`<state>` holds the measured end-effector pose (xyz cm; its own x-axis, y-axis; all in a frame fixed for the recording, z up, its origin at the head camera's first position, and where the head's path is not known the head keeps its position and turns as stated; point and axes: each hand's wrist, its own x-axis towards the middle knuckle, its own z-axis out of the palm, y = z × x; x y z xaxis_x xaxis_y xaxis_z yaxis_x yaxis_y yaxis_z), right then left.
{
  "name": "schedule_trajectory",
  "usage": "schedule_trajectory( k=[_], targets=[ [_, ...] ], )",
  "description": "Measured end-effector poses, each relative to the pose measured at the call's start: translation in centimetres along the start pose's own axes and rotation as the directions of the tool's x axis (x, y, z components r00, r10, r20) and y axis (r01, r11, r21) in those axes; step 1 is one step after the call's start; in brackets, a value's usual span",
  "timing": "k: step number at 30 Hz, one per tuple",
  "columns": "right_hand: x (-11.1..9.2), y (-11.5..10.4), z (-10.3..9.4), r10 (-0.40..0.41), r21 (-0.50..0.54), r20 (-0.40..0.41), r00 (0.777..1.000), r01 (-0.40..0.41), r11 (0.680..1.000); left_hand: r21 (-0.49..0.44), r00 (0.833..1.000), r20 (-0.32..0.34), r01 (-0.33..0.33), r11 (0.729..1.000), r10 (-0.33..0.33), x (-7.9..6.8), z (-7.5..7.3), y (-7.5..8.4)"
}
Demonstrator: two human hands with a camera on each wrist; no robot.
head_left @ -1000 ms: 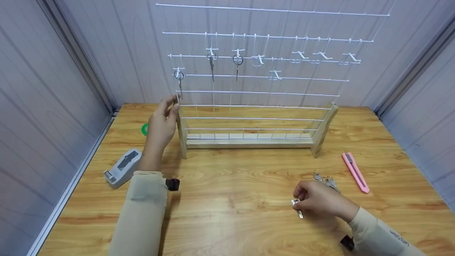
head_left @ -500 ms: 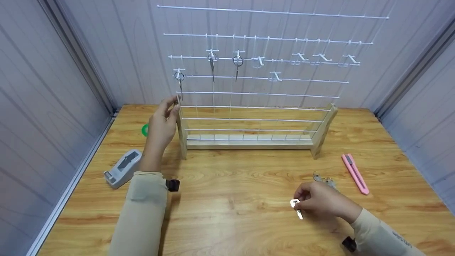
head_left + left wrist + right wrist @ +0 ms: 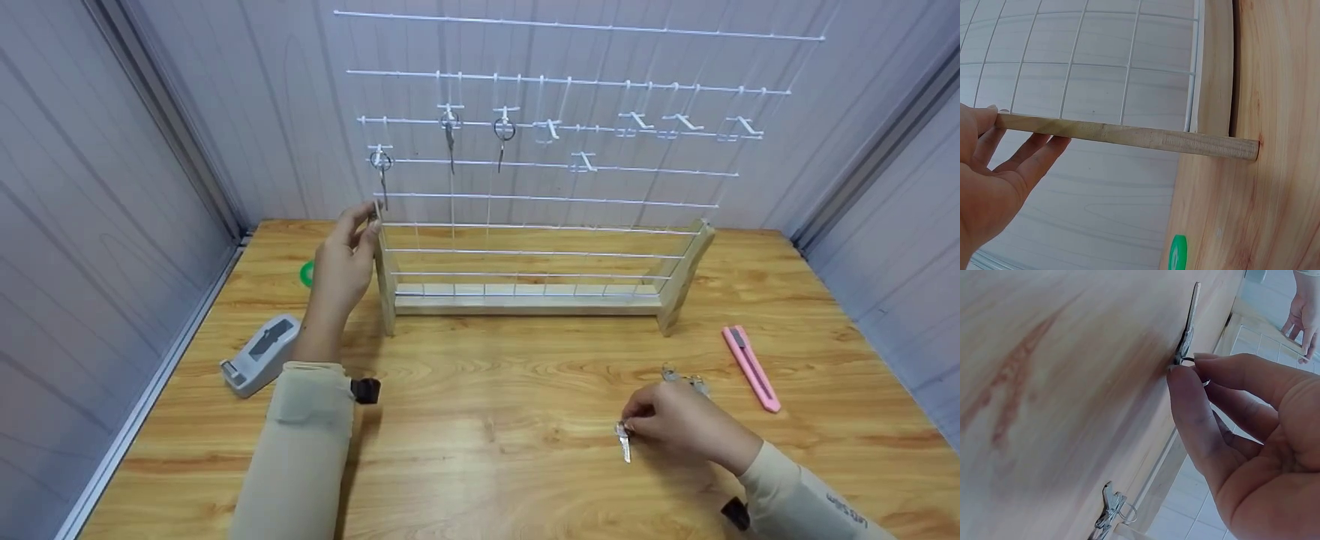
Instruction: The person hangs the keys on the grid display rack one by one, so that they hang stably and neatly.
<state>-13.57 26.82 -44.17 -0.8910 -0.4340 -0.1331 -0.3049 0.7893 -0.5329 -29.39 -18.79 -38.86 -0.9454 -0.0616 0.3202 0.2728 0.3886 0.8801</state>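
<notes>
Nearest me, my beige sleeves (image 3: 799,487) reach in over the desk (image 3: 487,465), a flat top with yellow-brown wood grain. My right hand (image 3: 679,420) is low on the right, thumb and one finger closed to a pinch, the other fingers (image 3: 1244,410) bent in behind them. The pinch has hold of a thin metal ring (image 3: 1188,359), and the flat silver metal key (image 3: 625,446) on it points back towards me; whether its tip touches the desk I cannot tell. Just beyond that hand, partly hidden by it, lies a small cluster of silver metal keys on rings (image 3: 670,373), and to the right of it a slim pink plastic cutter (image 3: 751,369). Well over to the left, beside my forearm, sits a light grey oblong plastic dispenser (image 3: 262,356) with a dark recess in its top; what the recess holds is too small to tell. Farther off, my left hand (image 3: 343,262) grips the left upright of a pale wooden stand (image 3: 525,306), thumb on one side and fingers on the other, parted by its thickness. A green ring (image 3: 307,274) lies behind that wrist. The stand carries a white wire grid (image 3: 525,166); three of its hooks each bear a ringed key (image 3: 501,154), one low at the left edge, two higher up, while five more white hooks (image 3: 553,129) jut out further right
</notes>
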Motion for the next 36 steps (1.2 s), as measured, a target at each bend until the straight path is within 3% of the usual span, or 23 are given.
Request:
schedule_trajectory(
  k=[14,20,24,29,36],
  targets=[
    [-0.29,0.18,-0.05,0.019,0.061,-0.045,0.999,-0.017,0.998,0.004,1.0,0.009,0.008,1.0,-0.008,0.04,-0.03,0.11],
    [-0.3,0.26,-0.26,0.05,0.212,0.001,0.999,-0.049,0.976,0.03,1.0,-0.008,-0.029,0.999,0.029,0.0,-0.03,-0.07],
    [-0.36,0.39,-0.46,0.074,0.343,0.056,0.996,-0.089,0.935,0.029,1.0,-0.006,-0.019,0.999,0.019,-0.09,0.06,-0.13],
    [-0.42,0.32,-0.8,0.115,0.524,0.128,0.985,-0.166,0.835,0.024,1.0,-0.003,-0.013,1.0,0.013,-0.09,0.24,-0.09],
    [0.11,-0.35,-0.72,0.054,0.645,0.114,0.992,-0.115,0.755,0.01,1.0,-0.004,-0.005,1.0,0.005,-0.04,0.24,0.02]
  ],
)
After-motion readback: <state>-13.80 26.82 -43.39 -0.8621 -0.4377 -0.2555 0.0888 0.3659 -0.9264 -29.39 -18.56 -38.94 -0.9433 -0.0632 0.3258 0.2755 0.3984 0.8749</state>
